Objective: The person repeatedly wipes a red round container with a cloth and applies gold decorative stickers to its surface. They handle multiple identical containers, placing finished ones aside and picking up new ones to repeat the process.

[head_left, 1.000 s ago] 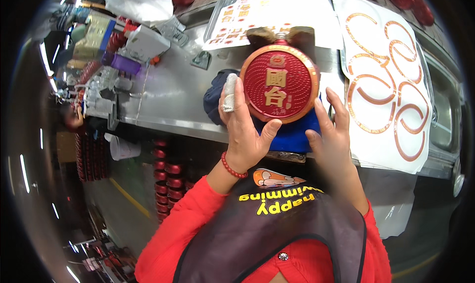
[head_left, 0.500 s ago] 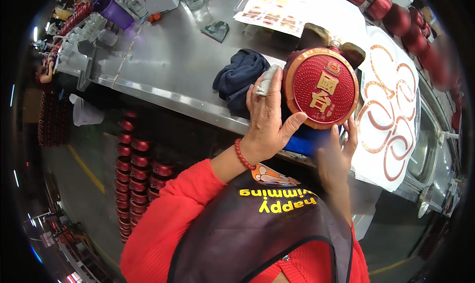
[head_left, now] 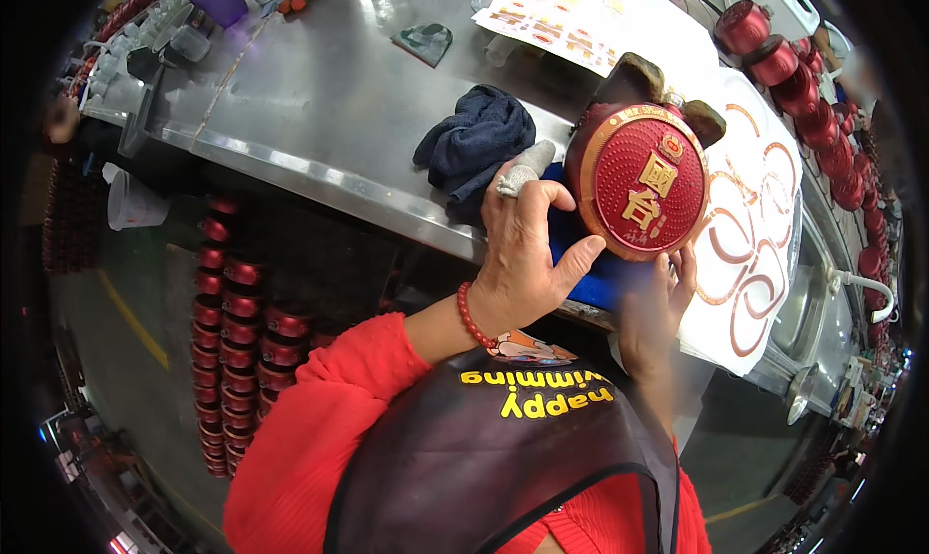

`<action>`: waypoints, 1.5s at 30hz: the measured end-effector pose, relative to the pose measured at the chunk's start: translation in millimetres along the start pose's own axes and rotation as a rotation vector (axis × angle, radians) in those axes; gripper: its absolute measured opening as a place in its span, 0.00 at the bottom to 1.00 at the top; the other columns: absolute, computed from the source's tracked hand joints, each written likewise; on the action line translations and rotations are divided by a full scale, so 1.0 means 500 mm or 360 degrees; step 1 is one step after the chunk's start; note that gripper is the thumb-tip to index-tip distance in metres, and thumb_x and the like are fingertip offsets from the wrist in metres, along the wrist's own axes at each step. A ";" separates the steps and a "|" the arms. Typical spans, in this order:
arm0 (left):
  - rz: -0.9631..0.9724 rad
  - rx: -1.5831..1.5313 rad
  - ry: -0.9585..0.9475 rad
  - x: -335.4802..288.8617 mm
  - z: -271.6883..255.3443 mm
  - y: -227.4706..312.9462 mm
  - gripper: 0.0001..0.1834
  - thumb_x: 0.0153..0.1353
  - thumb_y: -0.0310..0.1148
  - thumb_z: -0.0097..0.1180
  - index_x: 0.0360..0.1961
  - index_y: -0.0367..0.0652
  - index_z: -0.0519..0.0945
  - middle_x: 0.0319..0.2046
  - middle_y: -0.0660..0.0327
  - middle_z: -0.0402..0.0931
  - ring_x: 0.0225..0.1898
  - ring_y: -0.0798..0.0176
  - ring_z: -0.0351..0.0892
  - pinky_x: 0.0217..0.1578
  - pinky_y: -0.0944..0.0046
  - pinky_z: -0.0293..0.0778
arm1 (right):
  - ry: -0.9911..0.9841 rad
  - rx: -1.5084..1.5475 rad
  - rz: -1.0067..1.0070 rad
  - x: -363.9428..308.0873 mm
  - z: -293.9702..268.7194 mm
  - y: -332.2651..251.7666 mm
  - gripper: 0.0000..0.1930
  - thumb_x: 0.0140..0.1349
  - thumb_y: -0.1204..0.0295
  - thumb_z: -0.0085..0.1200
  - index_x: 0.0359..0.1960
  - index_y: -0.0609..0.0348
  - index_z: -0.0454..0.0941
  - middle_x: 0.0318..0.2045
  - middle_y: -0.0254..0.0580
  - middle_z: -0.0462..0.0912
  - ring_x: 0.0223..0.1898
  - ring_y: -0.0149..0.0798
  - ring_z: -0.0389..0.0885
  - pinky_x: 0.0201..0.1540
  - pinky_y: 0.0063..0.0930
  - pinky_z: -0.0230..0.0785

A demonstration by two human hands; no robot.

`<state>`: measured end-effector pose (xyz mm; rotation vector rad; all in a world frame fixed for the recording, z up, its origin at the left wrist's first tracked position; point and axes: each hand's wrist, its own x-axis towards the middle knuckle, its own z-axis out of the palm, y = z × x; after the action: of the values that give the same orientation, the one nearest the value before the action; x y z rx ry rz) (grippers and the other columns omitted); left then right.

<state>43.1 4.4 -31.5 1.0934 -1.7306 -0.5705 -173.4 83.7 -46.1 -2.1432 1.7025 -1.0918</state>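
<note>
Round red gold-rimmed bottle at the right of the bench, left hand at its left near edge, fingers spread wide, right hand at its near edge, hold too blurred to tell.

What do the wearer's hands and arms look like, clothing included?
Both sleeves are red, the left sleeve ending short of the wrist. The left hand has a greyish wrap on one finger and a red bead bracelet. The right hand is partly blurred.
</note>
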 end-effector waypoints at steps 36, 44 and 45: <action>0.0173 -0.0062 0.0195 0.034 0.001 -0.012 0.12 0.63 0.36 0.65 0.39 0.42 0.76 0.39 0.56 0.76 0.54 0.47 0.71 0.63 0.45 0.56 | 0.0022 -0.0137 -0.0095 0.009 -0.003 -0.011 0.29 0.70 0.74 0.55 0.73 0.57 0.66 0.74 0.65 0.55 0.72 0.61 0.64 0.68 0.51 0.63; -0.0004 -0.0203 0.0177 0.022 0.020 -0.015 0.30 0.66 0.48 0.65 0.57 0.37 0.68 0.50 0.51 0.73 0.52 0.47 0.68 0.59 0.48 0.58 | 0.0001 -0.0163 -0.0091 0.009 -0.005 -0.012 0.29 0.71 0.73 0.55 0.74 0.55 0.65 0.74 0.63 0.54 0.72 0.60 0.64 0.67 0.50 0.65; -0.0004 -0.0182 0.0143 0.022 0.021 -0.017 0.32 0.66 0.48 0.65 0.59 0.37 0.66 0.53 0.49 0.72 0.53 0.46 0.67 0.60 0.47 0.58 | -0.0003 -0.0163 -0.0091 0.009 -0.006 -0.012 0.30 0.71 0.73 0.55 0.74 0.55 0.65 0.74 0.63 0.54 0.72 0.60 0.64 0.67 0.50 0.65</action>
<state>35.9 -10.2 -37.1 1.0259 -1.5997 -0.6054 -170.3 82.5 -38.9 -2.2668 1.7422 -1.0379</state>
